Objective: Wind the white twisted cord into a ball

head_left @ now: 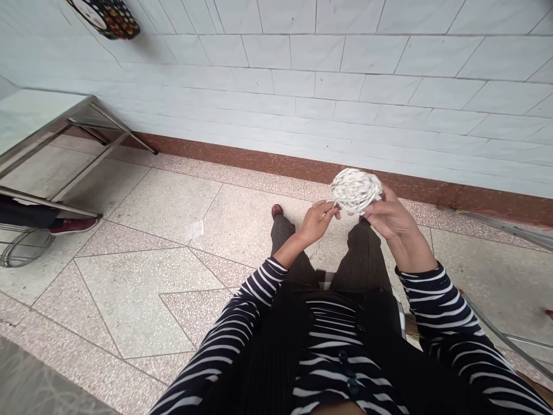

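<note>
A ball of white yarn [355,189] with grey flecks is held up in front of my knees. My right hand [395,216] grips it from the right and below, its fingers partly hidden behind the ball. At the ball's lower left edge is my left hand [317,222], with thumb and fingers pinched together. A short bit of the yarn seems to run into that pinch, though the fingertips cover most of it.
A metal-framed table [47,115] stands at the left by the tiled wall [367,55]. Below it show another person's red shoe [75,225] and a wire stool [26,248]. A patterned bag [108,20] hangs on the wall. A pale scrap [196,229] lies on the floor.
</note>
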`<action>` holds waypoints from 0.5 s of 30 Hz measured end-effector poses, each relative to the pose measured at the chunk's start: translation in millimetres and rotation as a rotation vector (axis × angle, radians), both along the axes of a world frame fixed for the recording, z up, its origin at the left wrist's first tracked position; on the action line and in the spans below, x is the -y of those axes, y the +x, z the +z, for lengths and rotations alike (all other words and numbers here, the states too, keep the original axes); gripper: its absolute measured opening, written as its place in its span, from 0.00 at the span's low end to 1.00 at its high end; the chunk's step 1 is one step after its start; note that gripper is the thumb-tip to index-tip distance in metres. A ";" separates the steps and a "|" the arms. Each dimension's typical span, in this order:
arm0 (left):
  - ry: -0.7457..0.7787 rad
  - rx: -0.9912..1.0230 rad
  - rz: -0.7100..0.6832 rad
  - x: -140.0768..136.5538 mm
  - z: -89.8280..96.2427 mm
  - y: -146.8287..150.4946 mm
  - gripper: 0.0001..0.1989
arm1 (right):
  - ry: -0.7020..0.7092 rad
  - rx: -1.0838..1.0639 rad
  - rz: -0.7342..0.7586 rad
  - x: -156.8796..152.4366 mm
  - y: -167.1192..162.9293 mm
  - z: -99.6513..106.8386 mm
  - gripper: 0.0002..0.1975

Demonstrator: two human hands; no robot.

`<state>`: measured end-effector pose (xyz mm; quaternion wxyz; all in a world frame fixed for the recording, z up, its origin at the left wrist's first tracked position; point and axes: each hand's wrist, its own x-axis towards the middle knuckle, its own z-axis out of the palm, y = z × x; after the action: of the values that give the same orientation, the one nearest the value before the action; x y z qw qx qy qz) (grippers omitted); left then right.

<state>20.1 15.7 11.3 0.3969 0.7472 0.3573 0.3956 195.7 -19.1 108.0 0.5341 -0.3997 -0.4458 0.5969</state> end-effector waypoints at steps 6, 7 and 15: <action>-0.196 -0.178 -0.185 28.6 -15.0 -6.3 0.16 | 0.206 0.128 -0.134 -13.7 14.5 15.6 0.29; -0.219 -0.205 -0.213 34.2 -13.0 -9.3 0.16 | 0.249 0.196 -0.158 -17.2 19.1 18.2 0.29; 0.172 -0.236 -0.155 33.3 54.0 -42.2 0.19 | 0.303 0.858 -0.319 -29.4 25.9 -14.7 0.31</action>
<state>-22.1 -17.6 65.3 0.3160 0.8450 0.3078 0.3023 221.6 10.3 93.2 0.4391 -0.5909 -0.6409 0.2173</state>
